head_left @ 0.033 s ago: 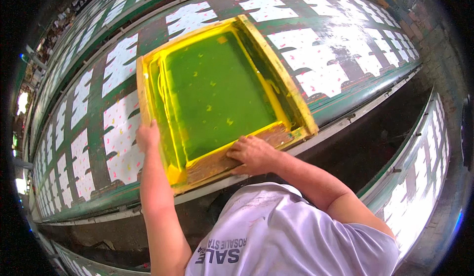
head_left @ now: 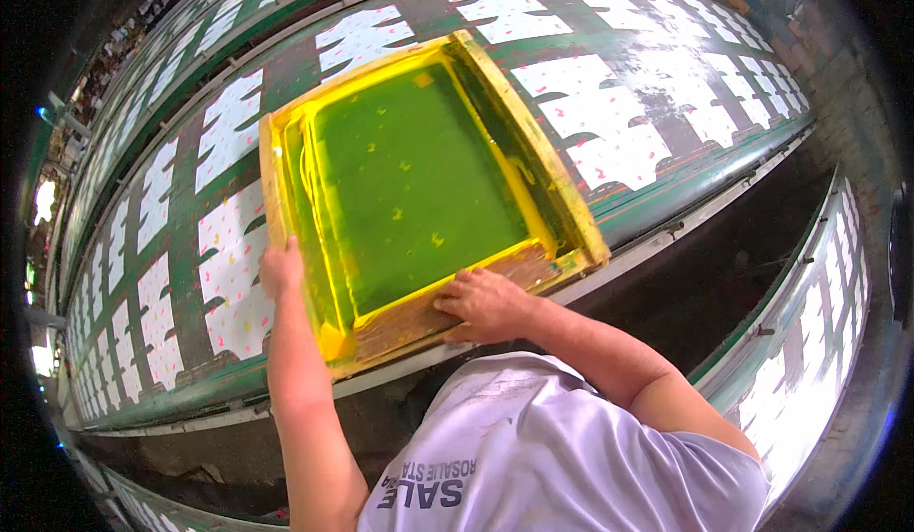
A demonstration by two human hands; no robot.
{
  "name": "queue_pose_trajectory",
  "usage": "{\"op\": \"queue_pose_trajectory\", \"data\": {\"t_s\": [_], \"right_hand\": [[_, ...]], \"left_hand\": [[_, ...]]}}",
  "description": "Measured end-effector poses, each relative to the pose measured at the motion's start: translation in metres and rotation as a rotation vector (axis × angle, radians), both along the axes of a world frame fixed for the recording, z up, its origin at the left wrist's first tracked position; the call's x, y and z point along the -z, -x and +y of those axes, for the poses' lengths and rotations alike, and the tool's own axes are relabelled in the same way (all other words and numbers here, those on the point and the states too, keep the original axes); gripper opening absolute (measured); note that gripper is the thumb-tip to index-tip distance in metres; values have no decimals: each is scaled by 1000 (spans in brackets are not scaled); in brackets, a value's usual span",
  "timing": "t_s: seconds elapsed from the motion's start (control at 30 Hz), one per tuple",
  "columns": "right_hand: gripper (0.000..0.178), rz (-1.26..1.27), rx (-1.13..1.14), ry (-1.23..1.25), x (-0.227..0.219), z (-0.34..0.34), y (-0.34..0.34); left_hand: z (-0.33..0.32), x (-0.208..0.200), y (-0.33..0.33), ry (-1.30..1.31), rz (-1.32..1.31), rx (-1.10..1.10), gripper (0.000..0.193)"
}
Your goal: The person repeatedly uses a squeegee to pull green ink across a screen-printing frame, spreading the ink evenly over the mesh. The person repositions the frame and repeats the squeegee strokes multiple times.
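A wooden screen-printing frame (head_left: 578, 204) with a green mesh (head_left: 419, 185) lies tilted across the long table. Thick yellow ink (head_left: 309, 166) runs along the mesh's left border, and more lines the other inner edges. Small yellow marks dot the mesh. My left hand (head_left: 283, 267) is closed round the frame's left side, its fingers partly hidden. On the near rail, my right hand (head_left: 486, 304) grips the ink-smeared wood, fingers over the top edge. Beside the frame lie white cut fabric pieces (head_left: 233, 285) with small pink and yellow prints.
The green-edged printing table (head_left: 657, 199) curves from left to far right, carrying rows of similar white pieces (head_left: 595, 118). More such tables stand beyond it. Behind me to the right is another table (head_left: 795, 370) with white pieces. A dark gap separates it from mine.
The frame has shifted very slightly left and toward me, with both hands keeping their grip on it.
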State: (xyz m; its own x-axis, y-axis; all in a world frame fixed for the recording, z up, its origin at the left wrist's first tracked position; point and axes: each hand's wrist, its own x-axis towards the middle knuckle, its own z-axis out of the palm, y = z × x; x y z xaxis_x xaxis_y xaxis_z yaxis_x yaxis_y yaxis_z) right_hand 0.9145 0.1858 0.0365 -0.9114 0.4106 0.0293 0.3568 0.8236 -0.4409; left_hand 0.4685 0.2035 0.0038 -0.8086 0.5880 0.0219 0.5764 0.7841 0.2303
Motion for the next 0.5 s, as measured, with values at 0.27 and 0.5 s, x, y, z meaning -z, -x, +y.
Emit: {"op": "queue_pose_trajectory", "data": {"t_s": [0.27,0.5], "right_hand": [[47,348,496,-129,10,100,-125],[90,119,970,165,24,153,-163]], "left_hand": [[18,-4,-15,35,41,-121,69],[20,7,1,2,60,-55,66]]}}
